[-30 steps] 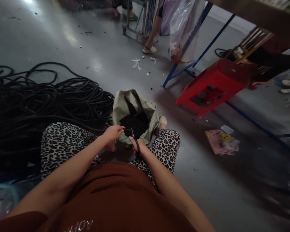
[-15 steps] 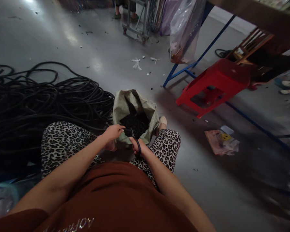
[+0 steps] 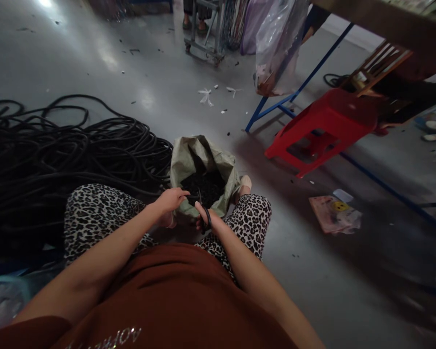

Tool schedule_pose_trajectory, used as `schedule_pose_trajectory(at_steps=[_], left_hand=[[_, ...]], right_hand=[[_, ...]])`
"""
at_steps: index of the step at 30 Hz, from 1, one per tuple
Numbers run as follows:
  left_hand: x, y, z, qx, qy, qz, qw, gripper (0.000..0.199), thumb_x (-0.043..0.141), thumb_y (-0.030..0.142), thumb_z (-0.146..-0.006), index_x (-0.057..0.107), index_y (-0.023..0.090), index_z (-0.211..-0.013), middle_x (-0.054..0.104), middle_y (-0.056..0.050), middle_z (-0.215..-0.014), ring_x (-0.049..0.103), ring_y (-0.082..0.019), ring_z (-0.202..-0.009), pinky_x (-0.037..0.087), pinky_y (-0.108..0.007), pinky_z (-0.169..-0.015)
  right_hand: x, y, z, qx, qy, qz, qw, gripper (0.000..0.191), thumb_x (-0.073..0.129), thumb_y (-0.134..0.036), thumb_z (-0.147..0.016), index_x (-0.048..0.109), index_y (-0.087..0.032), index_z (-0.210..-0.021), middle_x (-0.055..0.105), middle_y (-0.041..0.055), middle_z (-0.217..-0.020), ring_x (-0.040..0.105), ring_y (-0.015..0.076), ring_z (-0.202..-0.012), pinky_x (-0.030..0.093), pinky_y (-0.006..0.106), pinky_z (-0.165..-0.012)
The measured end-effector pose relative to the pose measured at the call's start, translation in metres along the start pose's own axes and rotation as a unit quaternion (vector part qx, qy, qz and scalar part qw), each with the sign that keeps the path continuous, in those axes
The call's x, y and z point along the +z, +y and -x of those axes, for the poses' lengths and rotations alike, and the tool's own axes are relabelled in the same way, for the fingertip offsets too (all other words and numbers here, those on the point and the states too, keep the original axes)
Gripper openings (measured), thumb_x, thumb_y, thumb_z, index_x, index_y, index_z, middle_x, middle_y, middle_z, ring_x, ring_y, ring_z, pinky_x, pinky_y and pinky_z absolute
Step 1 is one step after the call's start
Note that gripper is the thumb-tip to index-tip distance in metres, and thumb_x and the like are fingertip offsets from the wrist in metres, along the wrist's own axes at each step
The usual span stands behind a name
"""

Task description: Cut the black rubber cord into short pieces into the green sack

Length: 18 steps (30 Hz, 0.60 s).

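My left hand [image 3: 171, 199] is closed on a black rubber-like cord [image 3: 193, 197], whose short end sticks out past the fingertips over the sack. My right hand [image 3: 205, 216] grips black-handled scissors [image 3: 206, 224], their blades pointing away from me beside the cord's end. Under both hands, between my knees, stands an open pale-green woven sack [image 3: 227, 162]. Many short black pieces [image 3: 209, 184] lie inside it. To the left, a big tangled heap of black cord [image 3: 94, 140] spreads over the floor, and one strand runs toward my left hand.
A red plastic stool [image 3: 323, 128] is on the right by a blue-legged table [image 3: 269, 109]. A clear plastic bag [image 3: 279, 48] hangs from the table. Flat printed packaging [image 3: 330, 213] lies on the floor. Beyond are a wheeled metal rack [image 3: 205, 43] and a person's feet [image 3: 196, 26].
More of the cord's end shows beyond my left fingertips. The scissors have turned slightly in my right hand and their handles look farther apart. The distant person's feet have shifted.
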State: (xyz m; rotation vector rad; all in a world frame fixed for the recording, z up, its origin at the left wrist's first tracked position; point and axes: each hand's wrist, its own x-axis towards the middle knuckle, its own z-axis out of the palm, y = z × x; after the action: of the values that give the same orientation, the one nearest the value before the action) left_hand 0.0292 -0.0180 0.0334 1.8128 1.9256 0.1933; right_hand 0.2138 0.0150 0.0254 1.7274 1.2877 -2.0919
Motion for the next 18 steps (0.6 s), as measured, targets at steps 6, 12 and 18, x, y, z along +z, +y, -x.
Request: schedule_pose_trajectory(at_steps=[6, 12, 18], left_hand=[[0.000, 0.002, 0.000, -0.002, 0.007, -0.002, 1.000, 0.032, 0.041, 0.029, -0.083, 0.062, 0.027, -0.108, 0.065, -0.003, -0.094, 0.058, -0.016, -0.090, 0.044, -0.026, -0.082], [0.002, 0.003, 0.001, 0.002, 0.010, -0.013, 1.000, 0.033, 0.040, 0.031, -0.084, 0.061, 0.027, -0.110, 0.064, -0.003, -0.094, 0.058, -0.016, -0.090, 0.043, -0.026, -0.081], [0.003, 0.006, 0.001, -0.026, 0.011, -0.007, 1.000, 0.034, 0.040, 0.033, -0.085, 0.059, 0.026, -0.112, 0.064, -0.004, -0.100, 0.058, -0.016, -0.093, 0.043, -0.026, -0.084]], right_hand=[[-0.001, 0.007, -0.012, -0.024, -0.002, 0.053, 0.998, 0.062, 0.043, -0.068, -0.077, 0.056, -0.009, -0.091, 0.054, 0.0017, -0.047, 0.053, 0.0145, -0.033, 0.041, 0.022, -0.031], [-0.003, 0.008, -0.013, -0.060, -0.009, 0.086, 0.994, 0.066, 0.039, -0.070, -0.077, 0.060, -0.008, -0.084, 0.055, 0.0043, -0.047, 0.054, 0.0155, -0.037, 0.041, 0.023, -0.033], [0.001, 0.006, -0.012, -0.044, 0.043, 0.070, 0.996, 0.063, 0.036, -0.070, -0.079, 0.057, -0.010, -0.070, 0.048, 0.0017, -0.042, 0.047, 0.0125, -0.031, 0.040, 0.022, -0.031]])
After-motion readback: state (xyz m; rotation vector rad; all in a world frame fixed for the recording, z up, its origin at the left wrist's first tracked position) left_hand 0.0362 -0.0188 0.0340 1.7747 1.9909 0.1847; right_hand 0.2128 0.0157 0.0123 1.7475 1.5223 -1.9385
